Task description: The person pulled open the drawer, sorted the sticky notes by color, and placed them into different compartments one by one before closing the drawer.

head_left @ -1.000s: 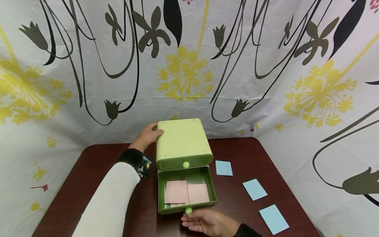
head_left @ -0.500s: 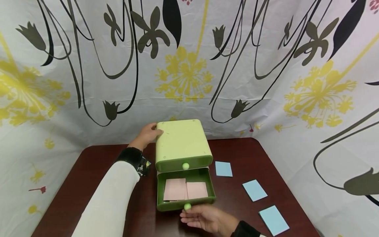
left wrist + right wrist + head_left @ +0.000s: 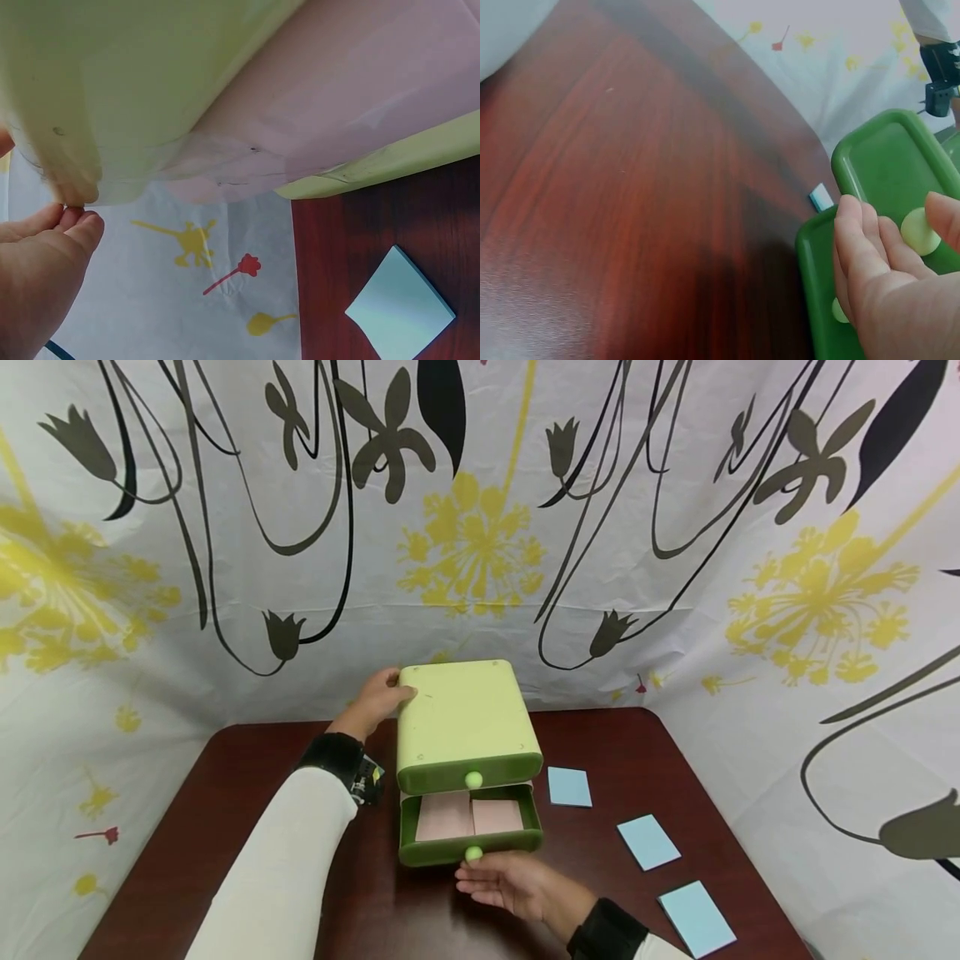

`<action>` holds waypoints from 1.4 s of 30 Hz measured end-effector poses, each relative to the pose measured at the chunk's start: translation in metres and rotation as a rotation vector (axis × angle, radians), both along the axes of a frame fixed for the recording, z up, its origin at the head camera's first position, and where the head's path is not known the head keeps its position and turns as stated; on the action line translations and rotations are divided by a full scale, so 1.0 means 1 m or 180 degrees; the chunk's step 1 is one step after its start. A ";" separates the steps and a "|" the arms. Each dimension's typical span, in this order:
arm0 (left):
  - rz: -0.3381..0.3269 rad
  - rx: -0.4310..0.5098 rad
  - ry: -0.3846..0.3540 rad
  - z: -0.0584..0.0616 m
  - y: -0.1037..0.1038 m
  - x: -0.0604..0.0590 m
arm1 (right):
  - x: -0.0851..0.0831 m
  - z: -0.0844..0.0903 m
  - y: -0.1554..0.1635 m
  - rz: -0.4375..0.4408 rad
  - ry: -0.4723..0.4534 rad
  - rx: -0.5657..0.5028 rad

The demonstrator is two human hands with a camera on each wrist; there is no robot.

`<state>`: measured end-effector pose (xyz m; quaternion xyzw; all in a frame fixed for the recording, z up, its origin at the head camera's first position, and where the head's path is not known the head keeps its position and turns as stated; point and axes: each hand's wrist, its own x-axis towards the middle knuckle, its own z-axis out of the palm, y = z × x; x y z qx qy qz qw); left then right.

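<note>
A pale green two-drawer box (image 3: 465, 714) stands on the table. Its lower drawer (image 3: 471, 846) is partly out, with pink paper squares (image 3: 444, 818) inside; the upper drawer (image 3: 435, 775) is closed. My left hand (image 3: 377, 696) grips the box's back left corner, thumb on top. In the left wrist view its fingertips (image 3: 82, 221) meet the box's edge. My right hand (image 3: 513, 885) is at the lower drawer's round knob (image 3: 473, 853), with its fingers extended. Seen from the right wrist, the thumb (image 3: 943, 216) overlaps a round knob and the fingers (image 3: 866, 244) are straight.
Three blue paper pads lie right of the box: a far one (image 3: 569, 787), a middle one (image 3: 648, 842) and a near one (image 3: 697, 918). Another blue pad (image 3: 401, 304) shows in the left wrist view. A floral curtain (image 3: 480, 568) hangs behind the dark red table (image 3: 397, 918).
The lower drawer has slid inward, and less of the pink paper shows. My right hand has moved forward with the knob. The left hand keeps its place on the box.
</note>
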<state>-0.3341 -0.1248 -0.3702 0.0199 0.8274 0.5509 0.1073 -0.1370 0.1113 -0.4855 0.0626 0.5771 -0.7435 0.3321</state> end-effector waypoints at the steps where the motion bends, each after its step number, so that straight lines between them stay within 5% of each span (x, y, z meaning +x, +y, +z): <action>1: 0.0002 0.0016 0.0016 0.000 0.000 0.000 | -0.002 0.001 -0.001 -0.0047 0.0012 0.0014; 25: -0.0106 0.0150 0.0022 -0.003 -0.003 0.004 | -0.036 0.007 -0.014 -0.0421 0.0212 0.0077; 42: -0.0102 -0.0015 0.0147 -0.007 -0.003 0.004 | -0.046 0.008 -0.019 -0.0589 0.0269 0.0169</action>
